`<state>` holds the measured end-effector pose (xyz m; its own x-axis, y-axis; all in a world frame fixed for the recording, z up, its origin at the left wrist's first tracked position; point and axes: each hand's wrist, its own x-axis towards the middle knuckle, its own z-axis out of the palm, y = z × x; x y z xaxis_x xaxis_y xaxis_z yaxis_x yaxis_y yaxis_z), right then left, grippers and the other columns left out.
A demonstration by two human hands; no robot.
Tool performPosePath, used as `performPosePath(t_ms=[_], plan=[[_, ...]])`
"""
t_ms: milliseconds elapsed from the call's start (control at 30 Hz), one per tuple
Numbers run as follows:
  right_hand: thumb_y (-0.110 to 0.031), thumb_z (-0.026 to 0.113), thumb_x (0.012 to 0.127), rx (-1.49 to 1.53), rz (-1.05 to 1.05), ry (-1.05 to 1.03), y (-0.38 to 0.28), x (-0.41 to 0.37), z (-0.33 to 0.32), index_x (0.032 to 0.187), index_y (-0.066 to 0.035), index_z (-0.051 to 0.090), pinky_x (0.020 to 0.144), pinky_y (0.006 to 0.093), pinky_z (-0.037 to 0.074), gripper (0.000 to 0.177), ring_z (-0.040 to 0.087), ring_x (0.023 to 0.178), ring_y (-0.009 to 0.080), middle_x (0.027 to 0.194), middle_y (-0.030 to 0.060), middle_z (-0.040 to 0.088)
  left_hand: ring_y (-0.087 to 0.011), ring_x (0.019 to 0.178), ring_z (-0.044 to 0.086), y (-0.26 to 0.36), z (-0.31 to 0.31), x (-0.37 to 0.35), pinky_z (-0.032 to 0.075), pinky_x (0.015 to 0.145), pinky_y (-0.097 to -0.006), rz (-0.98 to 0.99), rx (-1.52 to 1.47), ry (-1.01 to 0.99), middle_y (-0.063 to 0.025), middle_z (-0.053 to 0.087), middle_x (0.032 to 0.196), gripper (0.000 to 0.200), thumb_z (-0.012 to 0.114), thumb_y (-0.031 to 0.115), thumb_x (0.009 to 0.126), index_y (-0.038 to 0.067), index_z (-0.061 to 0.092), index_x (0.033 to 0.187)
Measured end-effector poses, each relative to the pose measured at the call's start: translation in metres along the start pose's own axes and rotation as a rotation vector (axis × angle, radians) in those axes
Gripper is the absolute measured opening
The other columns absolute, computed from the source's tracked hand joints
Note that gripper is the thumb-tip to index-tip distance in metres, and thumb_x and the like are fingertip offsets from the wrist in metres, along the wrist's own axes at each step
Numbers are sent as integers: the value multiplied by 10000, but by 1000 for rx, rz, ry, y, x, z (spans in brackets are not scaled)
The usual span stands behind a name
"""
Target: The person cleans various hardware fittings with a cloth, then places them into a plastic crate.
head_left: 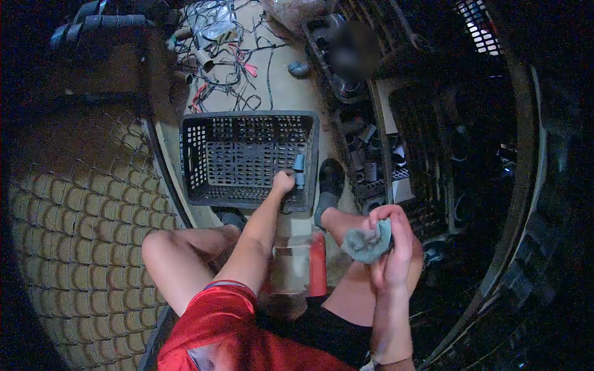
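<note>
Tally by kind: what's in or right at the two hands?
Crate: 1
Small blue part, beside left hand at the crate wall: 1
Grey cloth, bunched in right hand: 1
Total: 3

The dark perforated plastic crate (247, 154) at 12 o'clock looks hard and matt. The crumpled grey-blue cloth rag (365, 242), at 3 o'clock from the knees, seems soft and fuzzy. The small light-blue tube (299, 166) looks like smooth plastic. The red shirt (216, 328) has a slight sheen.
</note>
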<state>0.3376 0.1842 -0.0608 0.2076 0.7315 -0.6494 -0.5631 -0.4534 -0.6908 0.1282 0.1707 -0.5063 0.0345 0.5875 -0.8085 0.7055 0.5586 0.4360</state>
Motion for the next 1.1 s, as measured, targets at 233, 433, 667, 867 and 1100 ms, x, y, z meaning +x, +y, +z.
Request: performPosePath(t_ms=[233,433,667,867,1100], plan=[[-255,466,996,-81,-51,61,0,3,4,978,-60,527,711,265,442,205,515,775,127,869,44,532,-399,1150,577,13,-8,-27,456,986,-429,-37,86,138,-243,605,1236,650,639,395,847,47,468,1369],[-221,498,978,-121,-257,66,9,10,-12,966,-74,619,795,249,433,190,550,850,98,897,6,590,-228,1047,642,113,-95,-78,501,904,-342,367,-281,300,-158,662,1155,444,642,235,890,14,570,1268],[-251,532,975,-72,-316,20,30,1,-15,952,-90,634,803,248,423,192,530,861,76,917,-25,599,-163,932,633,359,-206,-327,497,823,-302,1183,-543,464,-102,683,1003,213,560,131,951,0,640,1099],[-239,536,970,-96,-459,40,42,-4,-26,929,-81,639,736,252,443,193,536,786,82,846,-24,604,-403,1111,568,463,-180,-442,469,935,-432,1697,52,497,-230,561,1227,532,714,282,822,24,546,1255],[-224,523,987,-71,-392,29,40,-10,-24,992,-64,630,800,248,442,193,540,852,76,899,-21,605,-448,1084,549,510,-143,-431,466,926,-485,1623,230,576,-254,541,1211,594,677,337,854,81,458,1343]])
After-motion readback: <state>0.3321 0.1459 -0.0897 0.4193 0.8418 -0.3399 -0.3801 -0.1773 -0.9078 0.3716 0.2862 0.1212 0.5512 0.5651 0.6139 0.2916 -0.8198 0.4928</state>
